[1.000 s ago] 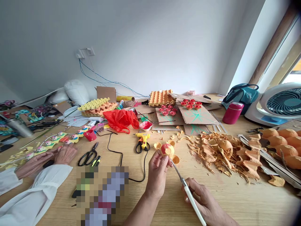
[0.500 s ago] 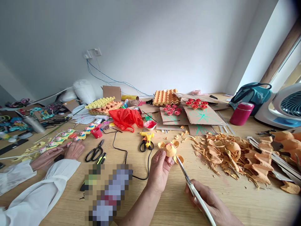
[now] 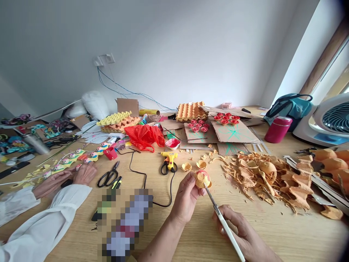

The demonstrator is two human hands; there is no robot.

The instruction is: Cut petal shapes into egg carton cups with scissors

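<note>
Between the thumb and fingers of my left hand point(image 3: 188, 196) is an orange egg-carton cup point(image 3: 202, 179) with red patches on it. My right hand point(image 3: 236, 225) grips white-handled scissors point(image 3: 223, 222), their blade tips touching the cup's lower right side. Just behind the held cup, two orange cut cups, one left point(image 3: 187, 167) and one right point(image 3: 201, 165), stand on the table. Another cut piece is partly hidden behind the held cup.
A yellow glue gun point(image 3: 168, 160) with a black cord rests beyond my left hand. Carton scraps point(image 3: 253, 174) pile up at right. Black scissors point(image 3: 108, 177) lie left, near a co-worker's hands point(image 3: 84, 174). Red paper flowers point(image 3: 197, 126) sit on cardboard at the back.
The held cup has turned: its smooth rounded side faced me half a second ago, and now more red shows. The scissor tips have come back against it. The view has shifted slightly.
</note>
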